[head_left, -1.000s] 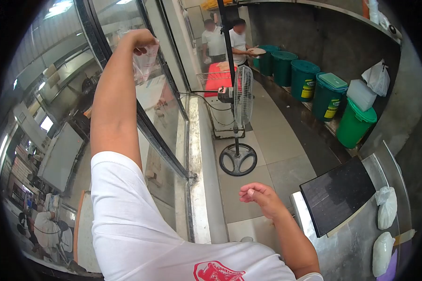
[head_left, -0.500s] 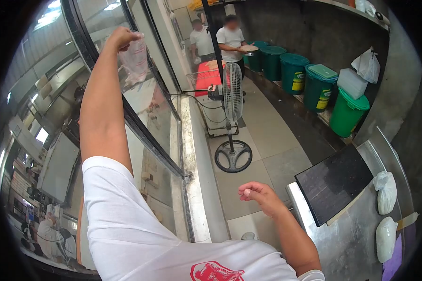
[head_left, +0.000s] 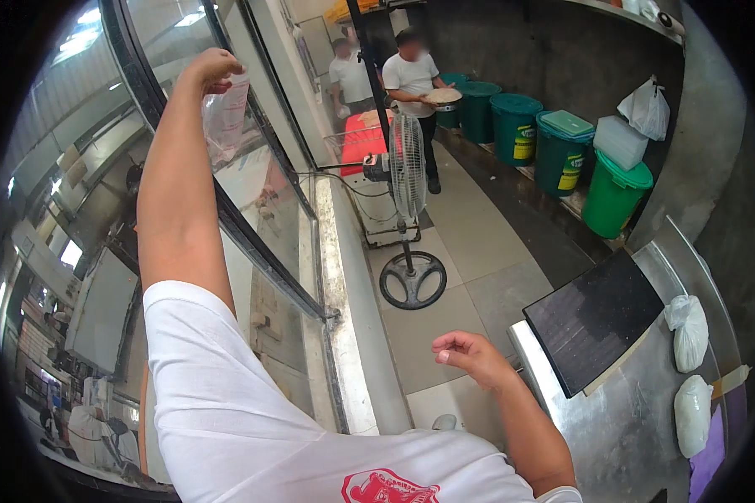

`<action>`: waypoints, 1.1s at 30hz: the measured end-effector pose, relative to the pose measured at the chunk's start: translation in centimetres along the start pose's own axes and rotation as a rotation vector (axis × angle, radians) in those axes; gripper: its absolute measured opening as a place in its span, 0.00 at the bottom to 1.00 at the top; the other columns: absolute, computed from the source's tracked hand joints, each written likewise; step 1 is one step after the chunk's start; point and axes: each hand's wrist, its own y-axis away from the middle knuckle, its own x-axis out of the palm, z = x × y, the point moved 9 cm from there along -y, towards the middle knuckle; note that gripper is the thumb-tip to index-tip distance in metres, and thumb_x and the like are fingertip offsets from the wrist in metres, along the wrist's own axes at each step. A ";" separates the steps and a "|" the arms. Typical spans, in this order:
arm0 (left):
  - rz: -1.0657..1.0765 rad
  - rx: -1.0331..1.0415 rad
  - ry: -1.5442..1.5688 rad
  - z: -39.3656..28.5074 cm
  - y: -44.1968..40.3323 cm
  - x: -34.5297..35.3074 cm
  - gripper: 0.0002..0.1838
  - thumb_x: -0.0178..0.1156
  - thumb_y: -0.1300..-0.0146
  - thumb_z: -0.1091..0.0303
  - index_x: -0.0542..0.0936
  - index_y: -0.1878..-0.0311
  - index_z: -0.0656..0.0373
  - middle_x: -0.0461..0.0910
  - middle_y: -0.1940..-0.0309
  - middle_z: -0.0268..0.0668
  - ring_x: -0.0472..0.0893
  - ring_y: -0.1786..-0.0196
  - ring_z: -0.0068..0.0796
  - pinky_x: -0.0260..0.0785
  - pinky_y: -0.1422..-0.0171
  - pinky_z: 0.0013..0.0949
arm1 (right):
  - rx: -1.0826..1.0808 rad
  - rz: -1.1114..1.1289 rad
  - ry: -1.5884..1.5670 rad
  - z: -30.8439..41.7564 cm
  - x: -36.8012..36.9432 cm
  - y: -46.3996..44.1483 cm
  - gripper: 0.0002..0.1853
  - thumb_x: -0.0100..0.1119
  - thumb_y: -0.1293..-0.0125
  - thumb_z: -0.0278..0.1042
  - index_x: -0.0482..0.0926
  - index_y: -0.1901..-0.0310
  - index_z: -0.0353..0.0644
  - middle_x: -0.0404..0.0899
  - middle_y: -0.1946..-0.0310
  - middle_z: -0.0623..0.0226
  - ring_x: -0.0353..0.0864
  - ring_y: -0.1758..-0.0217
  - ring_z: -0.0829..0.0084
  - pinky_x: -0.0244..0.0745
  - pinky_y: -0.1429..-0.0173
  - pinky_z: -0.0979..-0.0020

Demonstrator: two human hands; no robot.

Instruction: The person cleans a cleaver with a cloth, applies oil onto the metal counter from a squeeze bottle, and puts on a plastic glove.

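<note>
High up at the window side, my left hand (head_left: 216,69) is closed in a pinch on a clear plastic bag (head_left: 225,121) with faint red print. The bag hangs down from the fingers in front of the glass panes (head_left: 281,226). My right hand (head_left: 471,354) is held low over the floor, near the corner of a steel table (head_left: 535,369). Its fingers are loosely bent, with a gap between thumb and forefinger and nothing in them.
A pedestal fan (head_left: 408,168) stands on the tiled floor ahead. Beyond it, one person (head_left: 409,80) carries a round pan (head_left: 443,97) and another stands behind. Green bins (head_left: 617,193) line the wall. A black board (head_left: 596,323) and white bags (head_left: 692,415) lie on the steel table.
The view has shifted slightly. My left hand stays raised with the plastic bag, and my right hand has barely moved. The person with the pan has turned and come a little nearer.
</note>
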 end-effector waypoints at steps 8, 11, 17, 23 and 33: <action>-0.698 0.272 -0.673 -5.3 1.1 -5.8 0.18 0.58 0.35 0.46 0.84 0.53 0.48 0.84 0.53 0.42 0.83 0.54 0.52 0.75 0.48 0.51 | 0.015 -0.003 0.004 0.3 -0.5 -0.1 0.15 0.62 0.30 0.35 0.79 0.46 0.36 0.82 0.50 0.63 0.82 0.49 0.72 0.76 0.40 0.68; -0.946 0.273 -0.767 -7.6 2.3 -7.0 0.22 0.46 0.29 0.44 0.83 0.48 0.45 0.83 0.47 0.42 0.81 0.43 0.52 0.74 0.43 0.52 | 0.000 0.005 -0.005 -0.1 -0.8 -0.2 0.15 0.61 0.29 0.35 0.79 0.45 0.37 0.82 0.51 0.64 0.82 0.48 0.72 0.76 0.40 0.67; -1.110 0.741 -0.368 -13.0 4.2 -6.0 0.22 0.45 0.25 0.44 0.81 0.47 0.46 0.85 0.53 0.44 0.83 0.49 0.53 0.74 0.47 0.51 | -0.040 -0.112 -0.024 -0.3 -2.4 1.5 0.15 0.61 0.29 0.37 0.80 0.47 0.37 0.82 0.60 0.70 0.79 0.54 0.78 0.74 0.47 0.73; -0.394 1.118 -0.343 -22.6 17.6 15.9 0.17 0.59 0.29 0.52 0.77 0.59 0.57 0.81 0.68 0.46 0.83 0.66 0.48 0.72 0.63 0.44 | -0.334 -0.362 0.055 3.5 -5.1 5.5 0.15 0.62 0.30 0.39 0.80 0.49 0.36 0.82 0.60 0.69 0.78 0.58 0.79 0.75 0.51 0.72; 1.553 0.328 0.865 -18.6 65.0 47.1 0.14 0.71 0.44 0.73 0.72 0.74 0.59 0.74 0.72 0.25 0.69 0.70 0.18 0.65 0.67 0.29 | -0.406 -0.782 -0.051 -2.0 -9.1 25.7 0.22 0.67 0.33 0.50 0.68 0.59 0.40 0.75 0.61 0.70 0.76 0.59 0.80 0.74 0.57 0.73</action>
